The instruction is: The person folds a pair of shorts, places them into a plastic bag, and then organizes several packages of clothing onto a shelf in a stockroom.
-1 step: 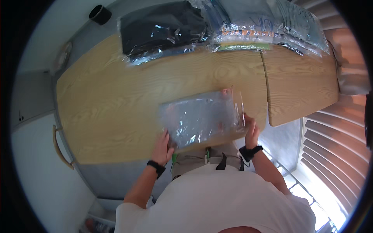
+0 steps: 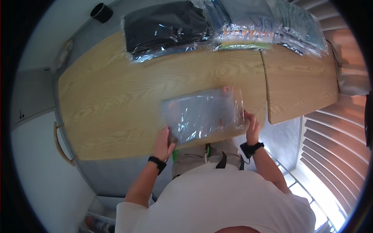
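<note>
A clear plastic bag with a flat, folded grey item inside point(image 2: 198, 114) lies near the table's front edge, slightly askew. Light glints off its wrinkled film, and small reddish patches show at its right part. My left hand point(image 2: 163, 143) is at the bag's near left corner, fingers stretched forward and thumb apart, a little blurred. At the bag's right edge is my right hand point(image 2: 252, 126), its bent fingers meeting the loose transparent margin. Its fingertips are partly hidden, and the grip there looks like a light pinch. Each wrist wears a black band.
The wooden table point(image 2: 105, 105) has a seam at right, beyond which a second panel point(image 2: 299, 85) continues. Along the far edge lie a bagged black garment point(image 2: 167, 27) and stacked grey bagged garments point(image 2: 256, 17). A black cup point(image 2: 101, 13) stands far left; pleated curtains point(image 2: 330, 143) hang right.
The whole view has shifted slightly. Both hands and the bag keep nearly the same places on the table; my left hand has edged a little forward.
</note>
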Tool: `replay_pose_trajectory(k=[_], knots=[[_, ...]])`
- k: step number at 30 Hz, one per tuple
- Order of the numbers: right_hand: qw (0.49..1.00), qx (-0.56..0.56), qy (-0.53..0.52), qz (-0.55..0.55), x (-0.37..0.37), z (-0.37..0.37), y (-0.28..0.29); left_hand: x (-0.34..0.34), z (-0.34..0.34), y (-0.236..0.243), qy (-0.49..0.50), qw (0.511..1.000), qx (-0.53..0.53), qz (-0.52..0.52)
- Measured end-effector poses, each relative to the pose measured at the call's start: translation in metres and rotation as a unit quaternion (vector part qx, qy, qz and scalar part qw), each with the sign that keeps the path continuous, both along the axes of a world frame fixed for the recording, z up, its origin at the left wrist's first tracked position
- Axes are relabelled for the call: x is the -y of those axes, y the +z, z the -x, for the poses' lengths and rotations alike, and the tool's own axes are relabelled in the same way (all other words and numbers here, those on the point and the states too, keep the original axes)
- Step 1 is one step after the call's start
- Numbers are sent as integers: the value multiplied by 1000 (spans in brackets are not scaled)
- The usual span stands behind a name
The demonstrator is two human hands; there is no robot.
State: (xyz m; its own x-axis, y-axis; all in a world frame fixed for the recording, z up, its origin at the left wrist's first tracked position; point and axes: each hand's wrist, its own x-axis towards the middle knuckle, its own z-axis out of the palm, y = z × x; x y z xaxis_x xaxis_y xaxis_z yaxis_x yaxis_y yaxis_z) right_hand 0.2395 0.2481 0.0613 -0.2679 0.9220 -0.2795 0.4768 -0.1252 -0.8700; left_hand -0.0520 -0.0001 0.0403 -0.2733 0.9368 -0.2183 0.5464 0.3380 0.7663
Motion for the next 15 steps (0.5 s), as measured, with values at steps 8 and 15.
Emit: replay_pose_trajectory(k=[8, 15], knots=[[997, -9, 76, 3, -12, 27, 57, -12, -13, 27, 252, 961, 89, -69], [985, 91, 144, -12, -9, 25, 38, -13, -4, 10, 238, 939, 249, -10]])
